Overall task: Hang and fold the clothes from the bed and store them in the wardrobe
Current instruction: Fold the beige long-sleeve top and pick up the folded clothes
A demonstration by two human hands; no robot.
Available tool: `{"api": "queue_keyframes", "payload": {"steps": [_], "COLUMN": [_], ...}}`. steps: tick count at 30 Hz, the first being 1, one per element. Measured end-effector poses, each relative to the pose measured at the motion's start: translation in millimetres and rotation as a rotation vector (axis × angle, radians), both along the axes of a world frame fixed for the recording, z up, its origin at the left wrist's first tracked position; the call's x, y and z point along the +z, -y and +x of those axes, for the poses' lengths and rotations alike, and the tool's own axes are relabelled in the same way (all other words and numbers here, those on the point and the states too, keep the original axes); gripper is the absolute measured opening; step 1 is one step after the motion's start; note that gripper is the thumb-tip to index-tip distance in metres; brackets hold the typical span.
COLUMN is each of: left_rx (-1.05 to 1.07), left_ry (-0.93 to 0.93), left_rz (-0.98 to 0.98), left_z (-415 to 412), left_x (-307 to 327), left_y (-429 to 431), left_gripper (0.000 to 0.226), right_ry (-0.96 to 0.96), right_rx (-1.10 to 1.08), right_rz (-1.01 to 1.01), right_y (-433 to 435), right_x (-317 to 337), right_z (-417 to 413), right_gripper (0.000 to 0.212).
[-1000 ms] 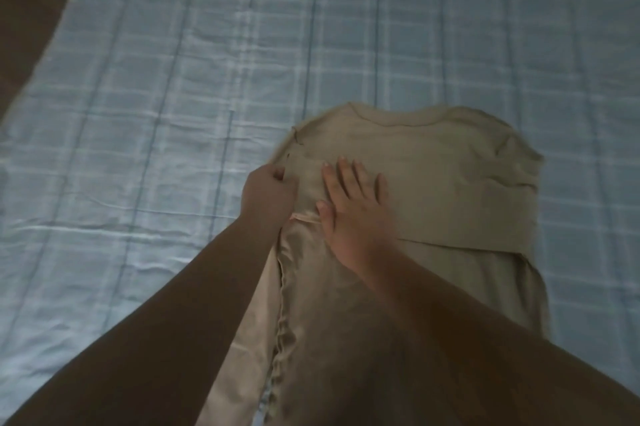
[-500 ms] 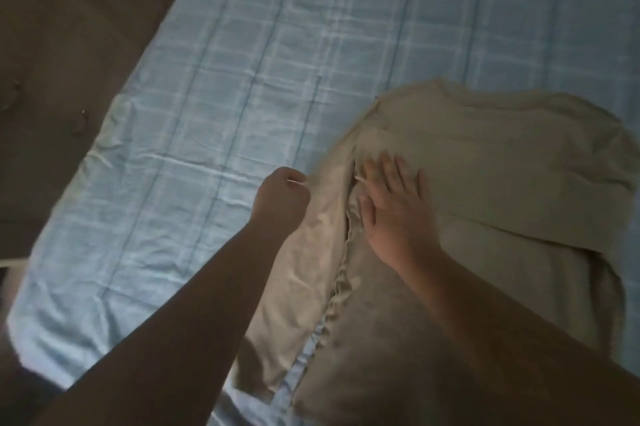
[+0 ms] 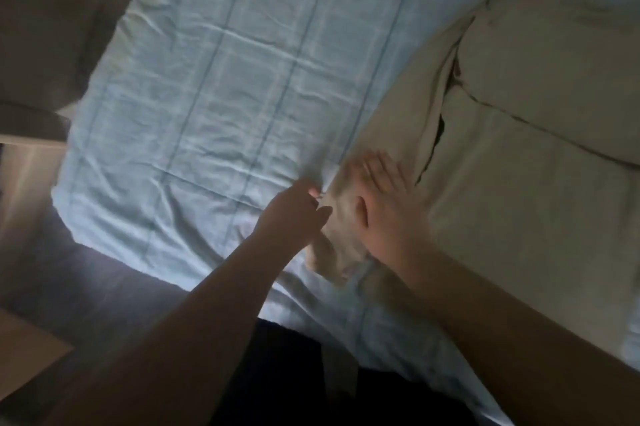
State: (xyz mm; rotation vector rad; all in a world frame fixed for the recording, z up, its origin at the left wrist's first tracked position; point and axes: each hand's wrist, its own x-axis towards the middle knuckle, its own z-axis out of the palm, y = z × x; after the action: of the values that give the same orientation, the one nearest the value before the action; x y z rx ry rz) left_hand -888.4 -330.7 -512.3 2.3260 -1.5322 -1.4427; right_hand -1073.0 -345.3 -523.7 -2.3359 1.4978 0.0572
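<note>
A beige garment (image 3: 519,165) lies partly folded on the bed's blue checked sheet (image 3: 225,96), filling the right side of the view. My left hand (image 3: 294,210) is closed and pinches the garment's left edge near the bed's front edge. Just right of it, my right hand (image 3: 384,200) lies flat on the same strip of cloth with its fingers spread. A narrow end of the garment (image 3: 332,259) hangs crumpled below the two hands. Both hands are blurred by motion.
The bed's left edge and front corner drop to a dark floor (image 3: 86,287). Pale wooden furniture (image 3: 24,169) stands at the far left, and another light board (image 3: 24,359) shows at the bottom left.
Both hands have slid down the garment's left side toward the bed's front edge, and the view has swung left, so the floor and bed corner now show.
</note>
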Motion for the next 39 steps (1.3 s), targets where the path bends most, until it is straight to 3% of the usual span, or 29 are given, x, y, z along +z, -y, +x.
{"api": "queue_keyframes", "payload": {"steps": [3,7,9,14,18,22,27,33,37,39], "left_rx": [-0.151,-0.265,-0.202,-0.081,0.113,0.222,0.355,0.519,0.519,0.579], "left_ry": [0.020,-0.116,-0.230,-0.314,-0.537,-0.610,-0.555,-0.367,-0.152,-0.190], "left_rz": [0.128,0.148,0.096,-0.039,-0.076,-0.174,-0.215,-0.016,-0.017,0.051], "left_z": [4,18,34,93,154,199,229,222,215,211], "left_x": [6,16,23,48,68,82,60,6,3,7], "left_y": [-5,10,27,74,118,164,202,176,155,149], "left_gripper": [0.019,0.008,0.020,0.012,0.009,0.004,0.016,0.026,0.044,0.046], "right_ry": [-0.080,-0.104,-0.078,0.062,0.086,0.123,0.106,-0.053,-0.009,0.069], "right_rx": [-0.022,-0.113,-0.172,-0.298,-0.357,-0.440,-0.498,-0.435,-0.354,-0.344], "right_rz": [0.070,0.116,0.101,0.064,0.003,-0.084,-0.136,0.074,0.054,0.032], "right_y": [-11,-15,-8,31,80,127,166,150,125,121], "right_x": [0,5,10,26,35,39,27,-3,-2,3], "right_z": [16,32,45,97,147,186,210,210,192,186], "right_gripper": [0.065,0.062,0.058,0.057,0.062,0.066,0.075,0.080,0.074,0.075]}}
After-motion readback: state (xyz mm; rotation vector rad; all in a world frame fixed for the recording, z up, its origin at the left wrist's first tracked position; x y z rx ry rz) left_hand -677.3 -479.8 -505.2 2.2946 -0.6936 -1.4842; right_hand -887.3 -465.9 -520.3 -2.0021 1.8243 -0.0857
